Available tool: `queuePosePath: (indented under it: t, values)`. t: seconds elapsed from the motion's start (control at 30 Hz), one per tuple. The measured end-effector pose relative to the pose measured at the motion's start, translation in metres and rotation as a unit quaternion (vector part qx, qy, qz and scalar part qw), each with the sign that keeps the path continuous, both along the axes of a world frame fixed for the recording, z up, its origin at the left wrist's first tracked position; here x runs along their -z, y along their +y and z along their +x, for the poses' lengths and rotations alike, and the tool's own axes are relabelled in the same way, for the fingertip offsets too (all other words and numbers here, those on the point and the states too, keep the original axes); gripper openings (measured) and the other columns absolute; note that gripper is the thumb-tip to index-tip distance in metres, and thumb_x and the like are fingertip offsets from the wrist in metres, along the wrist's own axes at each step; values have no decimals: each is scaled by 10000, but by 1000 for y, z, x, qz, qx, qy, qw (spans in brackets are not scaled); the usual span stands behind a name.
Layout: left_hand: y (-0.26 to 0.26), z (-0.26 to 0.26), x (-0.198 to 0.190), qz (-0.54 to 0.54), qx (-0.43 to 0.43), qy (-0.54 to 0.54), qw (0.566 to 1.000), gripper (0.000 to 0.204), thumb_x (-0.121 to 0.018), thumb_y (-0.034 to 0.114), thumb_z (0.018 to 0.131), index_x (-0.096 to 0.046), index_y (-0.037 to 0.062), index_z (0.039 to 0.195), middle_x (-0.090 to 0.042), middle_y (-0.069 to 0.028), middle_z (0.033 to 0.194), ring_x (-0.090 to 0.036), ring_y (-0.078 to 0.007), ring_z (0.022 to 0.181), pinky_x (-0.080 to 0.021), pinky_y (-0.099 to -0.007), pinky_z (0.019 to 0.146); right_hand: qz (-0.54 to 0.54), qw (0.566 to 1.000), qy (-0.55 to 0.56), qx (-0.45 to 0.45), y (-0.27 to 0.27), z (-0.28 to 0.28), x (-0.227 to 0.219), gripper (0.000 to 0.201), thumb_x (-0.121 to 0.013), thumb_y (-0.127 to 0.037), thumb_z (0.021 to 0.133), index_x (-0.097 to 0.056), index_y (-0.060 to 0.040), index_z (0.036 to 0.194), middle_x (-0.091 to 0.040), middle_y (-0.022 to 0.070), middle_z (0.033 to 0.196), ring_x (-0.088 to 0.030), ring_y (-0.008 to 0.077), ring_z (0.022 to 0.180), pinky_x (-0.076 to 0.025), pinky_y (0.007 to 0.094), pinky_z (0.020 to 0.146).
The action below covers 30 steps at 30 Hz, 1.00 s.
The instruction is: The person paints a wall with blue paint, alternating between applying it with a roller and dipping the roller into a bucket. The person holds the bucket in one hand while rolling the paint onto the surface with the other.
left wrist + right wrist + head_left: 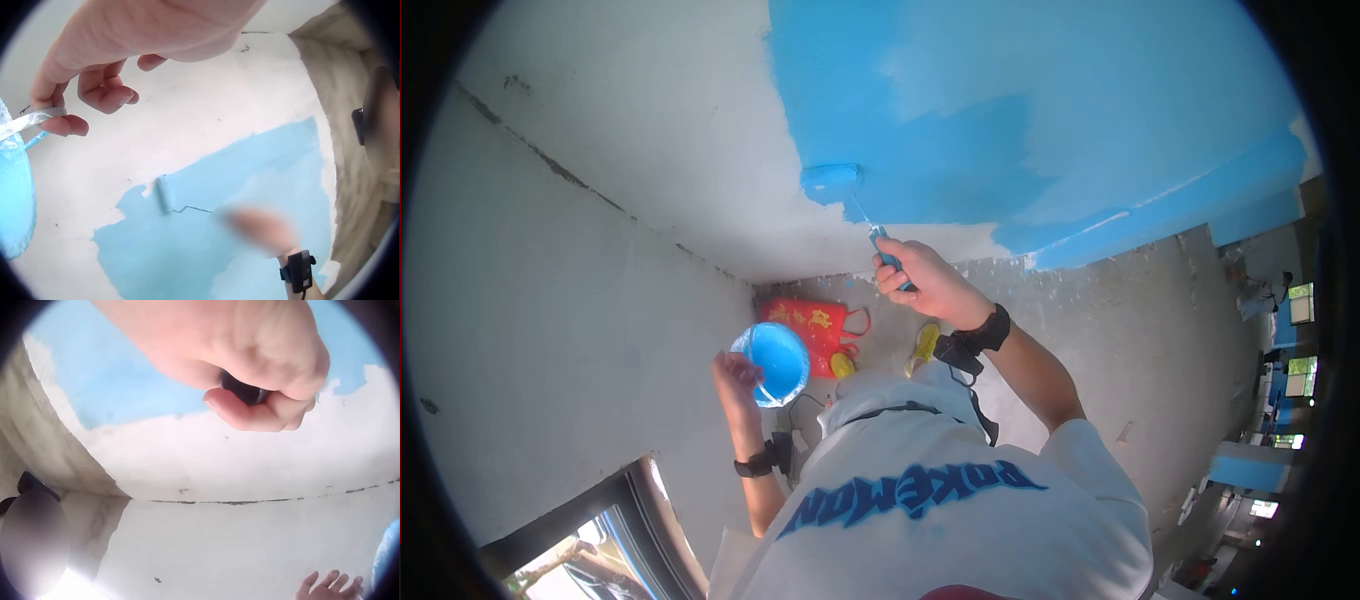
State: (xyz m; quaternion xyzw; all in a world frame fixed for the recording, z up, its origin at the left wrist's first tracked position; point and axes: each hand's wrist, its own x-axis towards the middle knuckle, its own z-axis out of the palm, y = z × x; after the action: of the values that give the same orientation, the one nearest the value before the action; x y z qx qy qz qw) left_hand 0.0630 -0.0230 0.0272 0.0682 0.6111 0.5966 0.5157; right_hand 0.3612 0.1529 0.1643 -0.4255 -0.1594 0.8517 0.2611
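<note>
My right hand grips the blue handle of a paint roller. The roller's blue-coated sleeve lies against the wall at the left edge of the blue paint. Down at the left, my left hand holds a bucket coated blue inside. In the left wrist view, a finger hooks round the bucket's pale handle, while the other fingers hang loosely curled. The right wrist view shows the dark end of the roller handle inside my right hand; the sleeve is hidden there.
A red bag with yellow print lies on the floor by the wall corner, near my yellow shoes. An unpainted wall stands at the left, with a window low in it. Grey floor extends to the right.
</note>
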Motion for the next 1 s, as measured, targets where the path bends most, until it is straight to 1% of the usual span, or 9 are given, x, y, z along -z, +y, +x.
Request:
queuePosePath:
  t: [0.2, 0.27, 0.57, 0.63, 0.73, 0.8, 0.9, 0.97, 1.0]
  values:
    - [-9, -13, 6, -22, 6, -2, 1000, 418, -438, 478, 1006, -527, 109, 831, -536, -32, 777, -566, -176, 705, -439, -326, 667, 13, 999, 4, 49, 3, -30, 39, 249, -524, -258, 1030, -484, -56, 889, -425, -32, 711, -392, 30, 532, -237, 219, 425]
    - [-10, -11, 1, -36, 5, 15, 999, 440, -413, 513, 986, -495, 135, 777, -464, -7, 684, -538, -193, 746, -399, -337, 703, 0, 999, -1, 46, 10, -35, 69, 232, -509, -240, 1034, -478, -59, 892, -429, -27, 721, -392, 33, 528, -236, 218, 427]
    - [-30, -12, 8, -25, -29, 9, 999, 426, -424, 494, 988, -498, 131, 778, -480, -13, 690, -549, -185, 730, -415, -340, 690, -60, 993, -26, 100, 44, -52, 228, 178, -478, -215, 1053, -457, -72, 950, -457, -5, 736, -403, 47, 514, -250, 221, 407]
    - [-34, -15, 8, -23, -35, 10, 999, 424, -426, 492, 990, -499, 130, 782, -482, -13, 692, -551, -185, 731, -418, -339, 691, -56, 992, -27, 105, 42, -57, 235, 170, -474, -214, 1056, -452, -76, 959, -459, 0, 742, -409, 49, 515, -252, 222, 408]
    - [-37, -16, 6, -16, -28, 16, 999, 423, -428, 494, 991, -502, 130, 788, -486, -14, 696, -555, -184, 732, -422, -335, 691, -34, 996, -2, 81, 40, -44, 232, 115, -419, -165, 1064, -425, -75, 992, -451, 6, 780, -420, 53, 521, -246, 239, 415]
    - [-39, -16, 4, -5, -15, 23, 1000, 425, -428, 497, 992, -503, 130, 791, -488, -15, 699, -557, -183, 733, -423, -334, 691, -85, 991, 39, 98, 41, -36, 205, 209, -481, -215, 1054, -473, -51, 924, -451, -16, 717, -429, 42, 510, -256, 217, 395]
    - [-38, -17, 5, -6, -11, 29, 999, 438, -432, 514, 986, -501, 130, 788, -484, -16, 701, -555, -188, 737, -422, -336, 693, -112, 985, 103, 84, 36, -20, 133, 200, -473, -208, 1056, -459, -39, 949, -456, -9, 743, -449, 46, 525, -279, 217, 398]
    - [-37, -22, 15, -25, -25, 3, 999, 430, -437, 491, 1005, -514, 114, 813, -530, -35, 796, -570, -189, 720, -442, -327, 669, -80, 987, 109, 89, 29, -14, 85, 230, -498, -215, 1044, -473, -30, 910, -450, -28, 721, -451, 30, 527, -279, 202, 393]
    - [-36, -24, 17, -25, -11, 5, 1000, 430, -437, 491, 1005, -514, 114, 813, -530, -35, 796, -570, -189, 720, -442, -327, 669, -77, 985, 129, 80, 27, -10, 64, 225, -504, -214, 1041, -477, -33, 910, -448, -35, 720, -446, 24, 526, -275, 202, 391]
